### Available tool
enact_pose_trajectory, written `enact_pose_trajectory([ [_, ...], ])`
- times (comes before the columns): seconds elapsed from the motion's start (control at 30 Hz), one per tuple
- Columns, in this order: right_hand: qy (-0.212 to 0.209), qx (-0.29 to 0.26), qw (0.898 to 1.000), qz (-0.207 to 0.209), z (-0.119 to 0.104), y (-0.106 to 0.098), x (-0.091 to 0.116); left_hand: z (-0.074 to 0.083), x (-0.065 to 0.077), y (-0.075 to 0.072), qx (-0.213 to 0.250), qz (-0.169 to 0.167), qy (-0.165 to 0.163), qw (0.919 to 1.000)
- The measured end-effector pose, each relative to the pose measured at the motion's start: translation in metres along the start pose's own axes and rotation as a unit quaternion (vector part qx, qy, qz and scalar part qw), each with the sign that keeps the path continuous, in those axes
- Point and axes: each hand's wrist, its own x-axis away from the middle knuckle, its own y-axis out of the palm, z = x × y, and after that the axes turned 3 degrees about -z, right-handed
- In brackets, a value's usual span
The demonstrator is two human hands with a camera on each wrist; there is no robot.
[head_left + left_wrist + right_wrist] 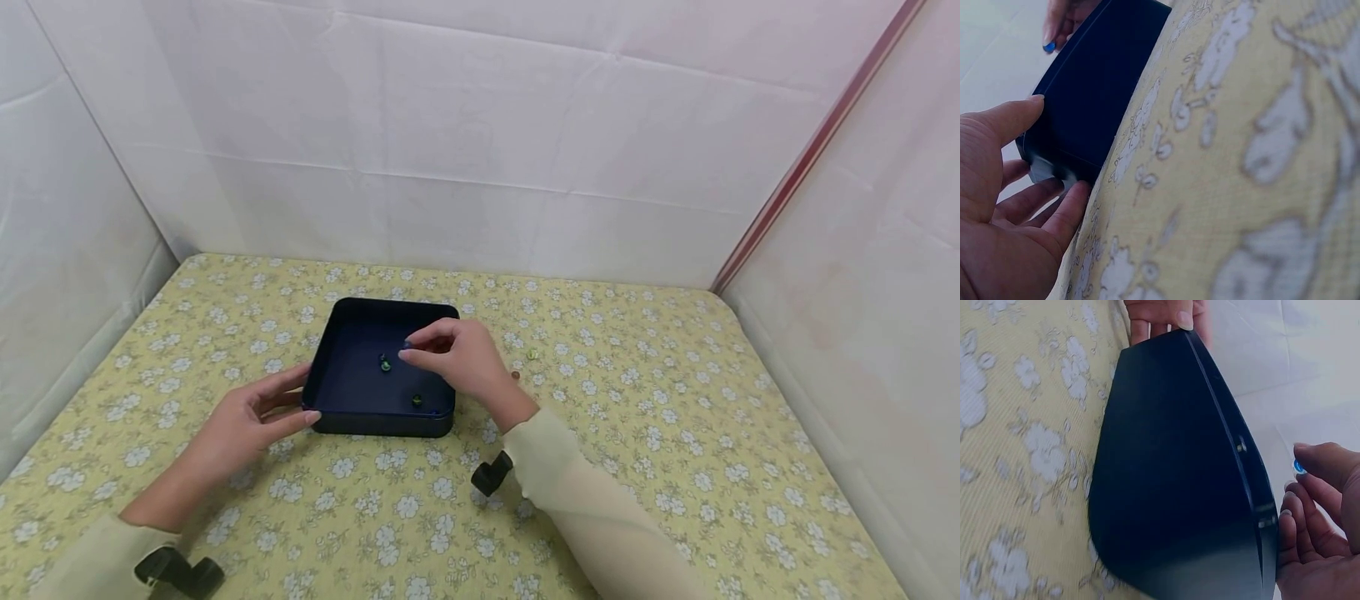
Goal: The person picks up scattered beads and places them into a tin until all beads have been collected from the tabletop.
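Observation:
A square dark navy tray (381,424) with low walls sits on the table. My left hand (238,421) holds its near left corner, thumb on the front rim and fingers along the left side. Above the tray's right part, my right hand (468,360) pinches a small blue marble (1298,466) between thumb and fingertip. The left wrist view also shows this blue marble (1049,46) beyond the tray. Inside the tray lie several small marbles, among them a green marble (386,367) near the middle and a darker marble (417,401) near the front wall.
On the floral yellow tablecloth (408,504), right of the tray, lie a brown marble (515,376) by my right wrist and a pale yellow-green marble (532,354) farther back. White sheeting (465,125) hangs behind the table and on both sides.

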Motion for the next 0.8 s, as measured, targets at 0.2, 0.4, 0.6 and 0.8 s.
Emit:
enact_pose_trajectory([
  [0.2, -0.002, -0.001, 1.0, 0.004, -0.009, 0.006, -0.005, -0.001, 0.0, 0.0, 0.001, -0.002, 0.0, 1.0],
  [0.4, 0.014, -0.011, 1.0, 0.009, -0.014, 0.015, -0.012, 0.0, 0.0, 0.0, 0.001, -0.003, -0.001, 1.0],
  [0.6, 0.027, -0.021, 0.999, 0.009, -0.016, 0.025, -0.019, -0.001, -0.001, -0.001, 0.0, -0.003, 0.0, 1.0],
  [0.8, 0.047, -0.025, 0.999, 0.007, -0.015, 0.033, -0.026, -0.001, -0.001, 0.0, -0.002, -0.003, 0.001, 1.0],
])
